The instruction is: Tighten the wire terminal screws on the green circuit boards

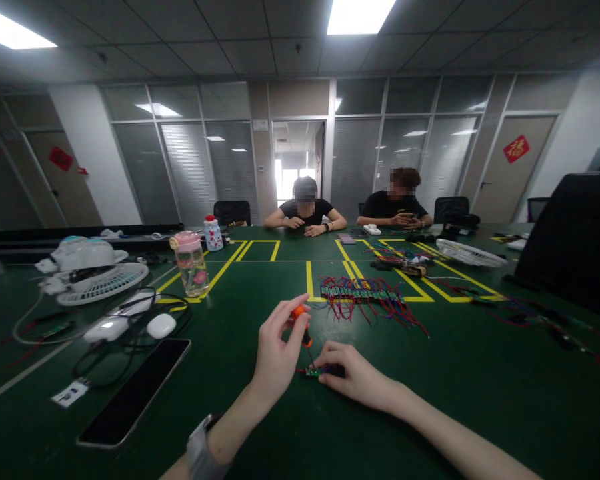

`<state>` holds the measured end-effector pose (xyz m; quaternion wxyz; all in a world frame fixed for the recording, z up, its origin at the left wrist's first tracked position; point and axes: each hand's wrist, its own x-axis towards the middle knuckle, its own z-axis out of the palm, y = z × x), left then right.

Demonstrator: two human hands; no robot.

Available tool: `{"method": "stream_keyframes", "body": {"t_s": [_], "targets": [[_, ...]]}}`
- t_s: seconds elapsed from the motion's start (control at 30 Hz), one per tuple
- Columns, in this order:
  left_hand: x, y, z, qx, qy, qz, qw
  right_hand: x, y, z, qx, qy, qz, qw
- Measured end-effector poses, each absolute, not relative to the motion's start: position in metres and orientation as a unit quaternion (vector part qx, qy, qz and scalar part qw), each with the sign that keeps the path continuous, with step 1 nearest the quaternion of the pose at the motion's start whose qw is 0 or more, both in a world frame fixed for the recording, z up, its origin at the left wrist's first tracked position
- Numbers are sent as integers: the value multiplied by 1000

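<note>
My left hand (281, 347) is closed around an orange and black screwdriver (307, 339), held nearly upright with its tip pointing down. That tip meets, or comes very close to, a small green circuit board (311, 373) lying on the table. Fingers and thumb of my right hand (349, 375) pinch the board's right end and steady it against the surface. Dark wires at the board are partly covered by that hand. Beyond both hands lies a row of green circuit boards (363, 292) with red and blue wires spreading out on either side.
Left of my arm are a black phone (135, 393), a white earbud case (161, 325), cables, a white fan (103, 283) and a pink-lidded bottle (191, 267). A dark monitor (570, 247) stands at right. Two people sit across the green table (410, 427).
</note>
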<state>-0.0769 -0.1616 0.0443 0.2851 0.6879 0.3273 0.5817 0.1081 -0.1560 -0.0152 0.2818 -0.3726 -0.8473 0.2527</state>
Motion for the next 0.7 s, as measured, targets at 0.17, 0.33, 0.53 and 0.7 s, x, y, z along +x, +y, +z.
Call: {"method": "stream_keyframes", "body": {"t_s": [0.17, 0.33, 0.53, 0.7], "targets": [[-77, -161, 44, 696, 351, 588, 214, 108, -156, -15, -369, -849, 249, 284], [-76, -160, 41, 679, 326, 595, 280, 108, -155, -13, -365, -851, 250, 283], [-75, -160, 41, 684, 364, 598, 204, 109, -157, -14, -363, -851, 251, 282], [-76, -158, 39, 679, 339, 600, 253, 108, -155, -15, -367, -850, 254, 281]]}}
